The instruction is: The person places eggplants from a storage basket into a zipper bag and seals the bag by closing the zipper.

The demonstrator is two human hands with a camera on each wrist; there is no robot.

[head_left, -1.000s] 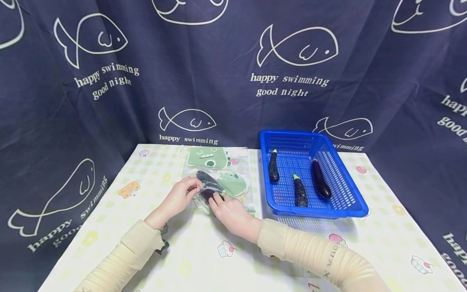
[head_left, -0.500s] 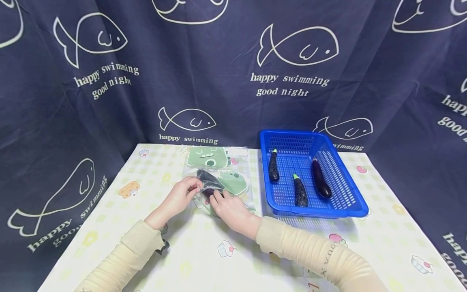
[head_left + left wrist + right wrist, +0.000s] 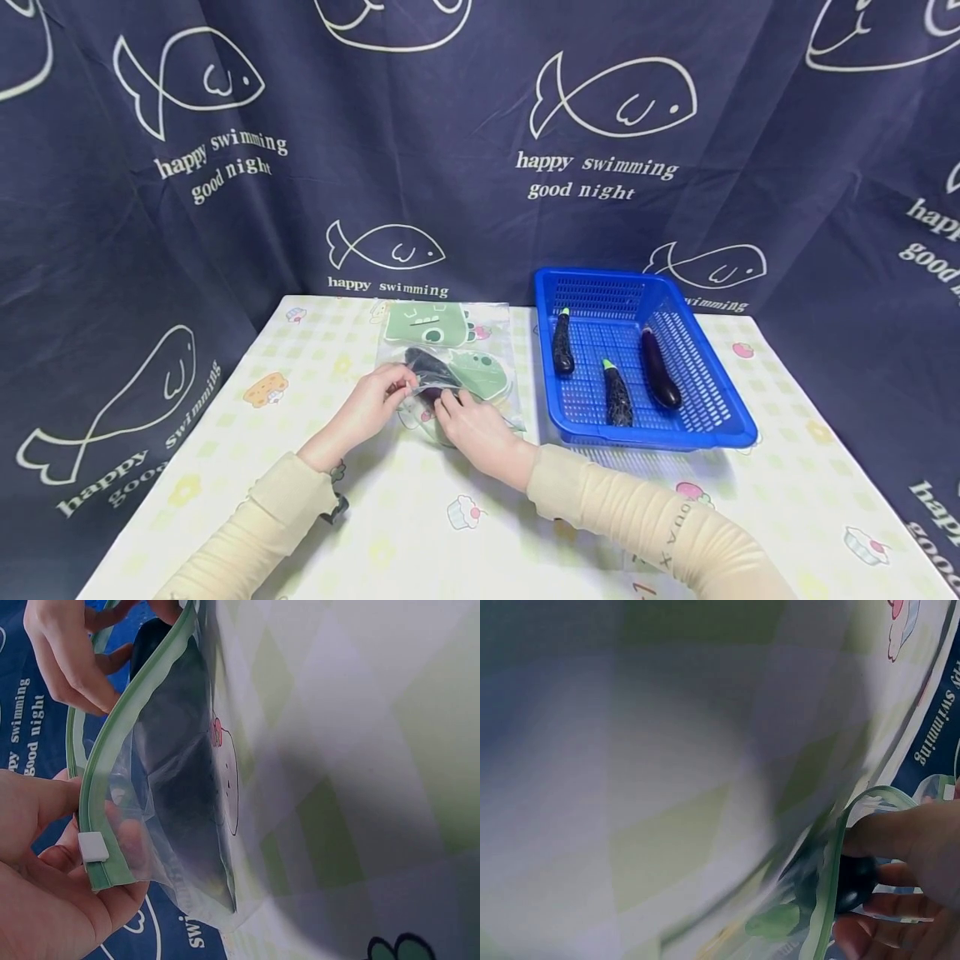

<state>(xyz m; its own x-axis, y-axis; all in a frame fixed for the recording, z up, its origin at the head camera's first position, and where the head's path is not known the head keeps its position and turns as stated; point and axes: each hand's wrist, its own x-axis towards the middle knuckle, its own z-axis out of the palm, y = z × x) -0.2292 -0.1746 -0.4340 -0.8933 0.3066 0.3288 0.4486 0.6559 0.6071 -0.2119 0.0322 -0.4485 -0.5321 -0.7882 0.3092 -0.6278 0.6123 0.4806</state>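
A clear zip bag (image 3: 120,802) with a green zip edge lies over the table, its mouth parted. Inside it is a dark purple eggplant (image 3: 427,365), whose glossy end (image 3: 856,883) sits at the mouth. My left hand (image 3: 367,408) pinches the bag's edge beside the white slider (image 3: 93,847). At the mouth, my right hand (image 3: 483,437) grips the eggplant's near end, thumb on one side and fingers on the other. Part of that end is hidden behind the fingers in the head view.
Right of the bag stands a blue basket (image 3: 553,408) holding three eggplants (image 3: 660,371). Green dinosaur-face prints (image 3: 426,325) show on plastic behind the hands. A dark fish-print curtain (image 3: 480,150) hangs along the table's back edge. The tablecloth (image 3: 420,542) has a checked pattern.
My right hand has shifted slightly inward at the bag's mouth, and less of the eggplant's near end shows. My left hand stays in place.
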